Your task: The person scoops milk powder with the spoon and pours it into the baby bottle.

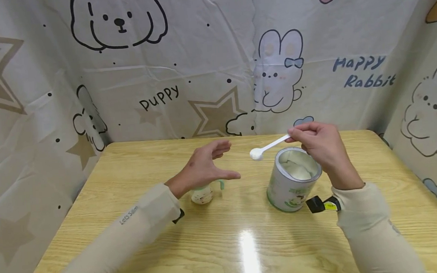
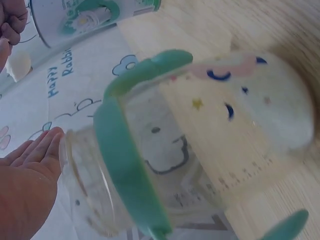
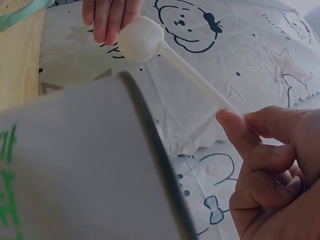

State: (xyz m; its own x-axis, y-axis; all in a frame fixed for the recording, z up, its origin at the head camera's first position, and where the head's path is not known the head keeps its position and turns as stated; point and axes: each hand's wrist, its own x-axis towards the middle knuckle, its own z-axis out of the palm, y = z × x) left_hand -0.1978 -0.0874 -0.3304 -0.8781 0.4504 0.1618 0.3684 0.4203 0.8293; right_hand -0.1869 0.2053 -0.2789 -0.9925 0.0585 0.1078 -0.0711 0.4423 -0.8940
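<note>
My right hand (image 1: 322, 149) pinches the handle end of a white scoop (image 1: 277, 142) between thumb and forefinger. White powder (image 1: 256, 153) heaps the scoop's bowl, held in the air left of an opened milk powder can (image 1: 286, 193). My left hand (image 1: 207, 164) hovers with fingers extended and thumb apart, holding nothing. Below and partly behind it stands a clear baby bottle (image 1: 201, 196), mostly hidden in the head view. The left wrist view shows the bottle's uncapped neck (image 2: 90, 185), green handles (image 2: 125, 165) and a whitish area near its base (image 2: 285, 110).
Both the bottle and the can stand on a light wooden table (image 1: 143, 258). A cartoon-printed cloth (image 1: 206, 53) hangs behind the table and along both sides. The can's rim (image 1: 280, 166) lies close below the right hand.
</note>
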